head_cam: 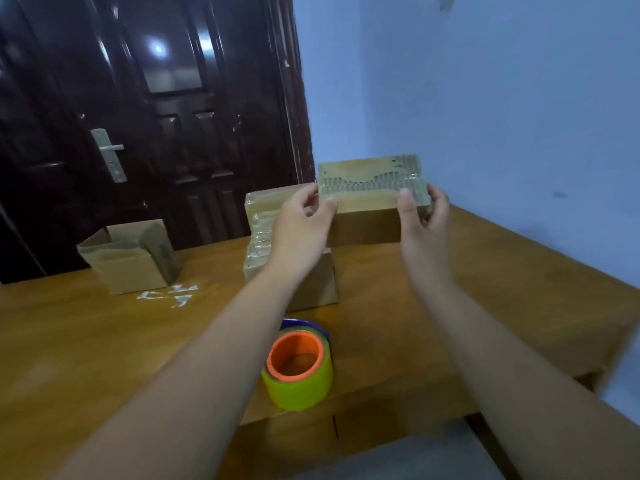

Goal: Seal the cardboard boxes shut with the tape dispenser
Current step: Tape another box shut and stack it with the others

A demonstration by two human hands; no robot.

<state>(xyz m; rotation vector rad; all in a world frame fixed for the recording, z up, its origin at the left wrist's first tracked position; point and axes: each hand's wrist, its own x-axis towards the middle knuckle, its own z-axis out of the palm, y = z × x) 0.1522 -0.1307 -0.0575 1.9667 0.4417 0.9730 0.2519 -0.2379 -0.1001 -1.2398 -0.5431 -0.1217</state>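
Head view: over the smooth wooden counter (69, 341) your 2 arms stretch forward, left hand (301, 220) and right hand (420, 216) each gripping one end of a taped rectangular cardboard box (367, 216), raised beside stacked boxes (263, 237). Nearer you stands the round tape dispenser (299, 368), with an orange core.

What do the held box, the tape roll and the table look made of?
Held box: matte brown cardboard; torn top shows corrugated ribs under glossy clear tape. Tape roll: shiny yellow-green plastic film, probably, on a smooth orange core. Table: wood or wood-look laminate; grain streaks, slight sheen.
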